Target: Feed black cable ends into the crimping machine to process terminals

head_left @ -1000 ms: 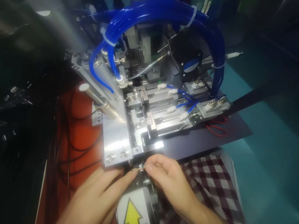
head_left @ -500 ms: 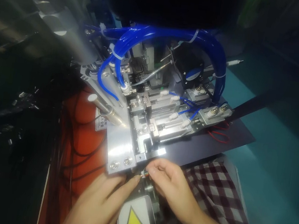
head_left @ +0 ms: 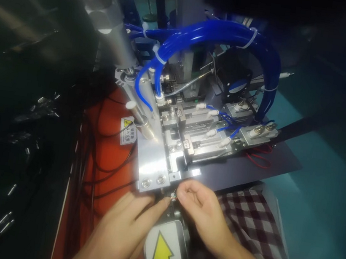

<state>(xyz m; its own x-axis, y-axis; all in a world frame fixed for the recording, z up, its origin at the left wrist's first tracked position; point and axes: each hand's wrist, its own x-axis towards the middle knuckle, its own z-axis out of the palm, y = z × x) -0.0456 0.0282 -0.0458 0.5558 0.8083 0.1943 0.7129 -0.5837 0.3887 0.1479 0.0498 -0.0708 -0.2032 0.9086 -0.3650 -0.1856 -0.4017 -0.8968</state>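
Right off the near corner of a smooth, shiny metal plate [head_left: 151,170], I've got a tiny pale piece [head_left: 173,196] pinched in my left hand [head_left: 130,226], while my right hand [head_left: 202,210] has its fingertips closed on its thin coloured wires [head_left: 176,197]. My own fingers hide most of it, tbh. Glossy blue tubes [head_left: 219,31] arch over blocky metal slides [head_left: 201,144], black cables [head_left: 107,169] snake past the plate's left edge, and soft checked cloth [head_left: 253,216] bunches up on the right.
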